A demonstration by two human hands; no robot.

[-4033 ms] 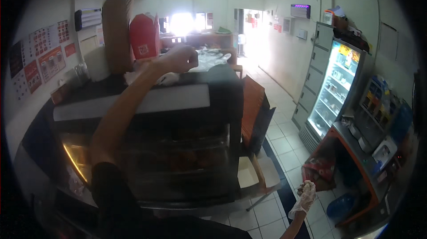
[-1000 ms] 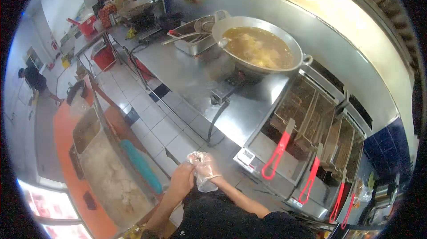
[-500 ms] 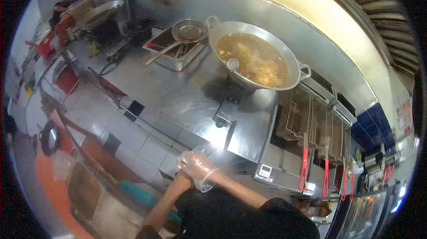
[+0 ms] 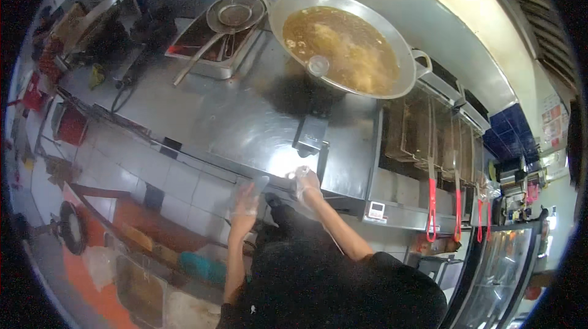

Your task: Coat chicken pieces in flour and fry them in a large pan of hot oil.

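A clear plastic glove covers my left hand (image 4: 245,199), which is raised at the steel counter's front edge. Its fingers are apart and nothing shows in it. My right hand (image 4: 306,186), also in a clear plastic glove, is at the same edge, just below a dark control box (image 4: 311,135) with a knob. Glare and blur hide whether its fingers are curled or holding anything. Beyond the box stands a large two-handled wok (image 4: 407,87) of bubbling brown oil with pale pieces frying in it. A round dial thermometer (image 4: 318,66) sits at its near rim.
Left of the wok, a long-handled strainer (image 4: 236,14) lies across a metal tray (image 4: 217,71). Fryer baskets with red handles (image 4: 432,209) hang on the right, beside a small white timer (image 4: 376,210). An orange table (image 4: 79,268) with containers stands at lower left.
My hands, together half a second ago, are now apart. The right has moved forward and right toward the counter edge; the left is raised to its left. The view has shifted too.
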